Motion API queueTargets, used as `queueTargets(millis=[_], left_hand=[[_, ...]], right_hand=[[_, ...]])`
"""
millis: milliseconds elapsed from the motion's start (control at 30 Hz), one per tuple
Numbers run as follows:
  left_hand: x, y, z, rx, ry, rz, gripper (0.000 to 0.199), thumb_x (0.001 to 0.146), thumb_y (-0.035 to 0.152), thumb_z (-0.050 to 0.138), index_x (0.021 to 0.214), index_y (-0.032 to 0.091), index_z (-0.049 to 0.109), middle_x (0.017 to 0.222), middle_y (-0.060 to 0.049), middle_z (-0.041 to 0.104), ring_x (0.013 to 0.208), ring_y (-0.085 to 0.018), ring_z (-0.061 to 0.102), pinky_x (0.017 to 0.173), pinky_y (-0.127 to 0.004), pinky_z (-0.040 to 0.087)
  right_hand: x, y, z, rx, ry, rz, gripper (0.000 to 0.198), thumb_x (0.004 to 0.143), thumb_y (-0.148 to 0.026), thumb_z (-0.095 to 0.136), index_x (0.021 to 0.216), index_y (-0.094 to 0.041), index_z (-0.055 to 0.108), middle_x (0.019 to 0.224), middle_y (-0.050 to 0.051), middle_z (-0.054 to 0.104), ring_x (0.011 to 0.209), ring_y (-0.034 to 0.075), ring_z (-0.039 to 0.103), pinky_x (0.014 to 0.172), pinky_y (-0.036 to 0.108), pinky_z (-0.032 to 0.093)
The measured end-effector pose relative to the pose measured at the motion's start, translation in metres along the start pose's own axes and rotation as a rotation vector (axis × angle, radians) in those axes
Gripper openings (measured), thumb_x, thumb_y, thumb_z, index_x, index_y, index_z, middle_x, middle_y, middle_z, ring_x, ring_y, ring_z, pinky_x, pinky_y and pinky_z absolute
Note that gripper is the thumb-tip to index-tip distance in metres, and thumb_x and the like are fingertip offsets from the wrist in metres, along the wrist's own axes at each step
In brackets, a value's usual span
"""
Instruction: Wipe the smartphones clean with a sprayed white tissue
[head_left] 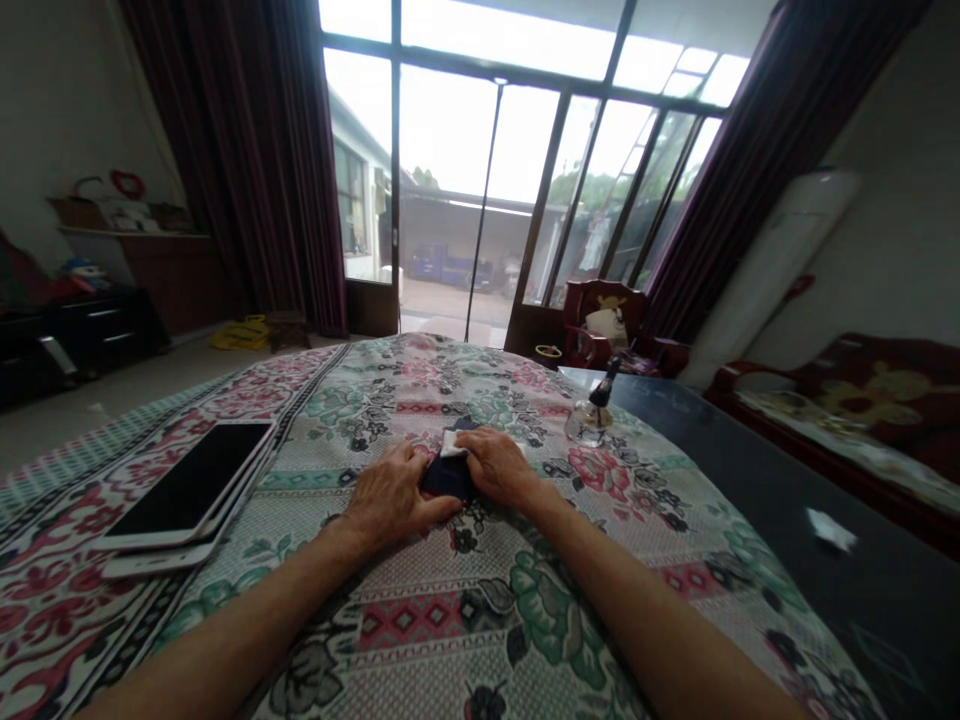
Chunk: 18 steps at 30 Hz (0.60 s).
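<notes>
A small dark navy item (448, 480), perhaps folded cloth or a pouch, lies on the flowered tablecloth between my hands. My left hand (394, 492) rests at its left side, fingers stretched out and the thumb spread along the near edge, holding it against the table. From the right, my right hand (496, 465) presses a white wad (452, 443), like a tissue or cloth, onto the top of the navy item; its fingers are bent over the wad and partly hide it. To the right stands a clear glass bottle (587, 425) with a black top.
Two tablets (191, 490) lie stacked on the tablecloth (405, 620) at the left. A crumpled white tissue (831, 530) is on the dark tabletop (735, 470) at right. Beyond are a carved wooden chair (600, 320), a wooden sofa (847, 400) and a glass sliding door (480, 200).
</notes>
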<state>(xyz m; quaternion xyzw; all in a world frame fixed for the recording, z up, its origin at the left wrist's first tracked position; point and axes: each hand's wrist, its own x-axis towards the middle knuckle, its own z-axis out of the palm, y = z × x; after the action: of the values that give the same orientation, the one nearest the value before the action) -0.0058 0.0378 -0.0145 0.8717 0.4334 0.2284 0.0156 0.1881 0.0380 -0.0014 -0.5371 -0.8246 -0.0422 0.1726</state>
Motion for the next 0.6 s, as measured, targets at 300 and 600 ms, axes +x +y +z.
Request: queueTargets(millis=[300, 600], left_hand=[[-0.001, 0.021, 0.017, -0.063, 0.047, -0.129, 0.066, 0.067, 0.065, 0.06, 0.11, 0.015, 0.058, 0.114, -0.014, 0.056, 0.106, -0.034, 0.047, 0.092, -0.047, 0.041], [0.008, -0.012, -0.003, -0.077, -0.151, -0.045, 0.045, 0.062, 0.043, 0.065, 0.1, 0.019, 0.063, 0.111, -0.012, 0.057, 0.104, -0.033, 0.05, 0.093, -0.045, 0.041]], right_hand=[[0.002, 0.002, 0.002, -0.044, -0.004, -0.017, 0.028, 0.083, -0.007, 0.046, 0.099, -0.023, 0.063, 0.109, 0.006, 0.066, 0.1, 0.021, 0.055, 0.086, 0.034, 0.041], [-0.005, 0.007, -0.007, -0.138, -0.018, 0.196, 0.023, 0.083, -0.008, 0.044, 0.093, -0.018, 0.062, 0.1, 0.011, 0.067, 0.095, 0.023, 0.056, 0.086, 0.038, 0.04]])
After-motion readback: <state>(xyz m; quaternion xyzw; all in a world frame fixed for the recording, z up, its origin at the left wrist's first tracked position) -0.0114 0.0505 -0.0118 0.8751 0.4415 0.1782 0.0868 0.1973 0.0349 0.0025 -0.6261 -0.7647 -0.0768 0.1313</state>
